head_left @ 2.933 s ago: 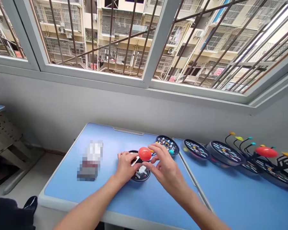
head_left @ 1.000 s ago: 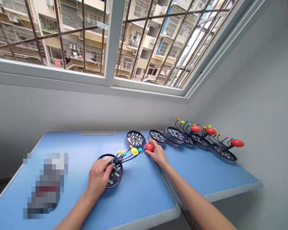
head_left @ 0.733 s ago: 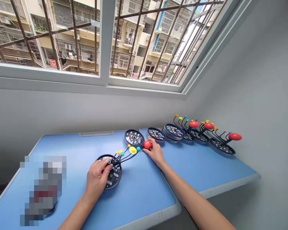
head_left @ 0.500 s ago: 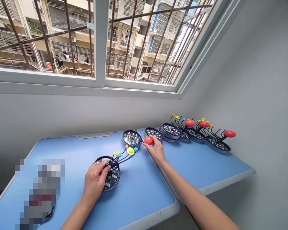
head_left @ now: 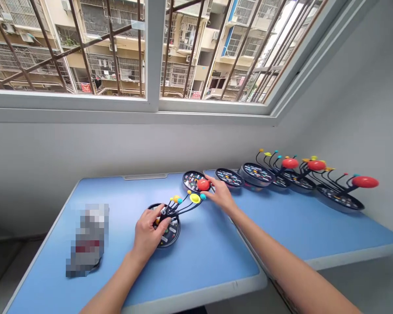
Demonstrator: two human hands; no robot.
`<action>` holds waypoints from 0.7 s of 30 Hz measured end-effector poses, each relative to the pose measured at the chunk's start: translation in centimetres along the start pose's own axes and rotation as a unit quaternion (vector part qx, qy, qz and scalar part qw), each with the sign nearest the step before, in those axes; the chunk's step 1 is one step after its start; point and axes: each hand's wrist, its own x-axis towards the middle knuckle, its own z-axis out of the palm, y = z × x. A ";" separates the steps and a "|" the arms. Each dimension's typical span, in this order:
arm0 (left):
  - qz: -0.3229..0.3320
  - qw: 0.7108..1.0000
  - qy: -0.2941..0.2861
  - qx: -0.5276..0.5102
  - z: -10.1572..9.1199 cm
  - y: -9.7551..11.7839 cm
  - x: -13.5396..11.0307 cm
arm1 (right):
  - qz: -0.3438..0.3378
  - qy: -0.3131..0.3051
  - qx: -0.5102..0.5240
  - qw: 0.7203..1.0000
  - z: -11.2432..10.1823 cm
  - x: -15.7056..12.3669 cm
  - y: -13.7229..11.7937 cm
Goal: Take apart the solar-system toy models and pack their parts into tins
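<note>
My left hand [head_left: 148, 230] grips a bundle of black wire arms [head_left: 172, 210] above a round black printed base [head_left: 168, 235] of a toy solar system model. Yellow and teal balls [head_left: 194, 198] tip those arms, reaching toward my right hand. My right hand [head_left: 218, 194] has its fingers around a glossy red ball [head_left: 203, 185]. That ball hangs just over a second black printed disc [head_left: 192, 181], and the fingers hide part of the disc.
Along the wall on a second blue table [head_left: 301, 231] stand more flat discs [head_left: 229, 177] and several assembled models with red balls [head_left: 365, 182]. A pixelated blurred object [head_left: 87, 240] lies on the near blue table [head_left: 196, 270]. A barred window [head_left: 153, 52] runs above.
Since the first frame the wire arms have appeared on the base under my left hand, and the red ball has gone to my right hand, further off. The view has swung right.
</note>
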 end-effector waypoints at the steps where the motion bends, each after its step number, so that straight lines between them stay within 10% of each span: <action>1: 0.001 1.000 -0.001 0.003 0.0 0.0 0.0 | 0.001 0.001 0.002 1.000 -0.3 -0.3 0.2; 7: 0.027 0.999 -0.002 0.020 -0.4 -0.5 -0.3 | 0.023 0.039 0.012 0.999 -3.2 -2.9 -0.6; 13: -0.011 0.998 -0.013 0.057 -0.7 -1.2 -0.3 | -0.073 0.145 0.038 0.986 -6.8 -4.9 -7.8; 21: -0.031 0.997 -0.022 0.065 -0.1 -1.4 -0.7 | -0.403 -0.069 -0.031 0.912 -5.0 -4.6 -17.4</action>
